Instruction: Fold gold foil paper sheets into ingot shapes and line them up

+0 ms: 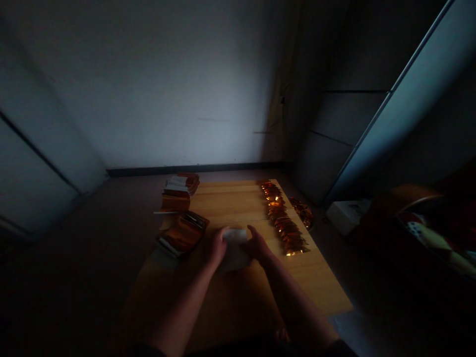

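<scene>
Left hand (214,247) curled on a white sheet (233,251) mid-tabletop (226,201), right hand (259,245) at the opposite edge, thumb spread, grip unclear; long axis apparently pointing forward. Gold packets (283,218) in a row near the right, orange stacks (182,233) near the left.

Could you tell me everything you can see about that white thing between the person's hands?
The white piece is pale and looks thin and soft, like paper or a flat pouch, though the dim light and blur hide its exact material and any markings. It lies roughly flat on the wooden board, its outline uneven and partly hidden. The person's left hand covers its left side, while the right hand touches its right side.
</scene>
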{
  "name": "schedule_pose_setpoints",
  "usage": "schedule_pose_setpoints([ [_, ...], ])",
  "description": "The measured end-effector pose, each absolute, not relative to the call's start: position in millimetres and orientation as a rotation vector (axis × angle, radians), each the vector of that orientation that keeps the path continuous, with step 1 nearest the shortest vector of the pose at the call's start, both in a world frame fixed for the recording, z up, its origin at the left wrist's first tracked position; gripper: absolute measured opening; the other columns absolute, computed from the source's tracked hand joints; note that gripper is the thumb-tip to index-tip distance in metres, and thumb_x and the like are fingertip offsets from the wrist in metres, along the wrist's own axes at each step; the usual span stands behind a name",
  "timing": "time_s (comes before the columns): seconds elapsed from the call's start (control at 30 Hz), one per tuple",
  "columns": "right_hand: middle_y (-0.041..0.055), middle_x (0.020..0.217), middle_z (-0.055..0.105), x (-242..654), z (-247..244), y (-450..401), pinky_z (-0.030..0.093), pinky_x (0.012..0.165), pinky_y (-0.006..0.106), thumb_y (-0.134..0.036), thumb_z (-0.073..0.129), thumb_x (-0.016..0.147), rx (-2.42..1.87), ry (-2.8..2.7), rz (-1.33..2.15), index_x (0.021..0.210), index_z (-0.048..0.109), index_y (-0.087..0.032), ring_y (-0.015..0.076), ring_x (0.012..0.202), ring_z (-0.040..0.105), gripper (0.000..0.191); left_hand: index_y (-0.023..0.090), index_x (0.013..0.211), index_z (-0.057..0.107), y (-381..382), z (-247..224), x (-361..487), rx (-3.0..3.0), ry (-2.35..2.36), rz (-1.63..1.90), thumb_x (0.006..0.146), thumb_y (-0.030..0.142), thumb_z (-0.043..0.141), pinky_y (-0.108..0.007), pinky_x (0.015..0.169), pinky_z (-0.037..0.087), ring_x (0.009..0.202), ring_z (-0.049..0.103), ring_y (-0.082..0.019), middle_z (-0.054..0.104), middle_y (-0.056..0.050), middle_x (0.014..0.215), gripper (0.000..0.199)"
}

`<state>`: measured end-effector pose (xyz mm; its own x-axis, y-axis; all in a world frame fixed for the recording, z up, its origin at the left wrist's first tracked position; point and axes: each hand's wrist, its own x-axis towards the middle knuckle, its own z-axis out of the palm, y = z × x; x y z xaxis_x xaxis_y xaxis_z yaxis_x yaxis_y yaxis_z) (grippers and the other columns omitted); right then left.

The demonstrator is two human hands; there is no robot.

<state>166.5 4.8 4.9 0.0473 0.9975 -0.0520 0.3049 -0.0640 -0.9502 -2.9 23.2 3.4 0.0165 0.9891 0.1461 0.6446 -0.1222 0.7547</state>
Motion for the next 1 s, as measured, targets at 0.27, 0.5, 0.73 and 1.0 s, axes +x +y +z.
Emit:
schedule_pose_setpoints([
  [0.27,0.0020,0.079,0.068,183.3,18.7,-25.5,0.046,0.057,0.023,-0.014,0.053,0.064,-1.355,-1.333,1.395,0.099,0.067,-0.013,0.0131,0.064,0.059,0.038,0.026,0.103,0.071,7.8,1.3,1.9,2.253,1.715,0.804,0.078,0.004,0.048,-0.039,0.099,0.041,0.119,0.047,-0.025,0.051,-0.003,0.136,0.040],
  [0.5,0.0061,0.106,0.069,188.2,29.4,-53.0,0.048,0.083,0.030,-0.008,0.047,0.069,-1.162,-1.873,1.119,0.112,0.066,-0.018,0.0192,0.093,0.062,0.048,0.039,0.114,0.063,6.5,7.2,7.0,2.438,1.598,0.427,0.085,0.011,0.048,-0.051,0.097,0.035,0.117,0.048,-0.026,0.058,0.001,0.131,0.043],
  [0.73,0.0057,0.093,0.065,185.9,19.2,-59.9,0.045,0.077,0.027,-0.015,0.053,0.082,-1.249,-2.223,0.606,0.100,0.070,-0.022,0.0180,0.086,0.057,0.026,0.042,0.116,0.061,1.9,16.7,12.1,2.440,1.625,0.350,0.086,0.016,0.048,-0.054,0.098,0.031,0.116,0.046,-0.028,0.055,-0.002,0.133,0.042],
  [1.0,0.0072,0.122,0.059,184.7,27.0,-43.0,0.042,0.092,0.033,-0.027,0.064,0.082,-1.232,-2.143,0.486,0.096,0.070,-0.024,0.0214,0.108,0.052,0.016,0.030,0.104,0.069,18.4,3.5,-3.7,2.320,1.463,0.606,0.074,0.001,0.048,-0.038,0.096,0.042,0.110,0.053,-0.021,0.064,-0.001,0.121,0.047],
])
